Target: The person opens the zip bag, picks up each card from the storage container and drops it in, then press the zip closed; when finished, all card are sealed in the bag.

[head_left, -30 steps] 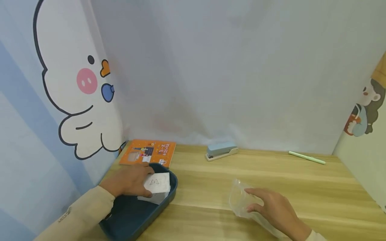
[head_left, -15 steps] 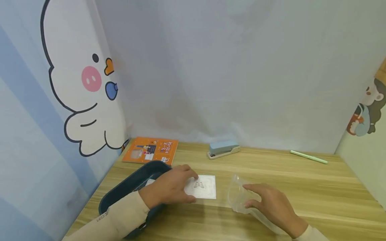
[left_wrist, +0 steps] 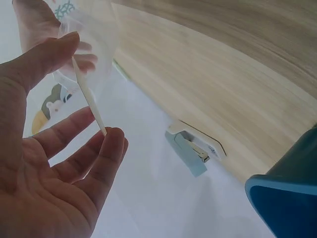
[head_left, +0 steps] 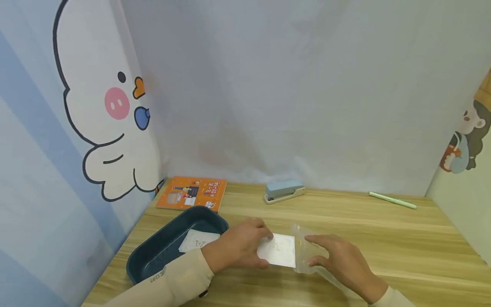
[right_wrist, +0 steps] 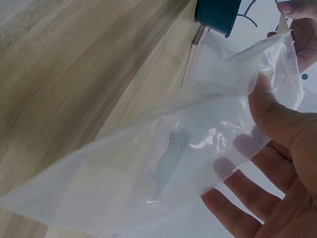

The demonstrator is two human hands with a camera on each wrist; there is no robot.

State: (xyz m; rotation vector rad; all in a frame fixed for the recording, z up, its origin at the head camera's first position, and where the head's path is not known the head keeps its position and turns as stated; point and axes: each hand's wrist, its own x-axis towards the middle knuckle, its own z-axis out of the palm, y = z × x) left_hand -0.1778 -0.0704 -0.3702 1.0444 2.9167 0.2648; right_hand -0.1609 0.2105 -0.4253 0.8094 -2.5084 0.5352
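Observation:
My left hand (head_left: 241, 245) holds a thin white square card (head_left: 282, 251) by its edges, thumb on one side and fingertips on the other. In the left wrist view the card (left_wrist: 88, 95) shows edge-on. My right hand (head_left: 342, 261) grips a clear plastic bag (head_left: 304, 250) between thumb and fingers, its mouth spread towards the card. The card's right edge meets the bag's mouth; whether it is inside I cannot tell. From the right wrist, the bag (right_wrist: 193, 131) looks long and tapers away below the hand.
Left of my left hand stands a dark blue tray (head_left: 153, 261) with more white cards (head_left: 196, 239) in it. Behind it lies an orange book (head_left: 192, 194). A blue stapler (head_left: 284, 191) and a pale green pen (head_left: 392, 200) lie near the back wall.
My left hand has lifted the card out of the tray and carried it right to the bag's mouth. My right hand and the bag have stayed nearly in place.

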